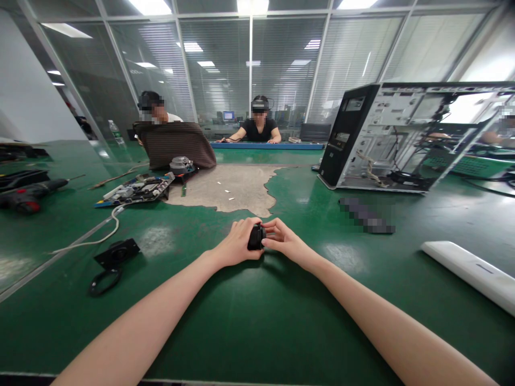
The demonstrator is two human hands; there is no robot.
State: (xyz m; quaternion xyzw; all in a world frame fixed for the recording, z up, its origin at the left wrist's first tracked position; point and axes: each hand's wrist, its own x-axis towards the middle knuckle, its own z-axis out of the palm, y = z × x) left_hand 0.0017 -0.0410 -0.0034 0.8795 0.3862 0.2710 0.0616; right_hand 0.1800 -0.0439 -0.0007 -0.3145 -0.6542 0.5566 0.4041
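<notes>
Just above the green table (257, 316), a small black round part (256, 238) is held between my two hands. My left hand (238, 242) wraps round its left side, with the thumb below it. The fingers and thumb of my right hand (285, 241) pinch its right side. Much of the part is hidden by my fingers. To the left on the table lie a black square part (116, 254) with a round middle and, just in front of it, a black ring (105, 282).
An open computer case (362, 139) stands at the right, near a white long piece (470, 268). Left are a drill (32, 195), a circuit board (137, 192) and a white cable (108, 234). Two people sit across the table; another person is partly visible at the far right.
</notes>
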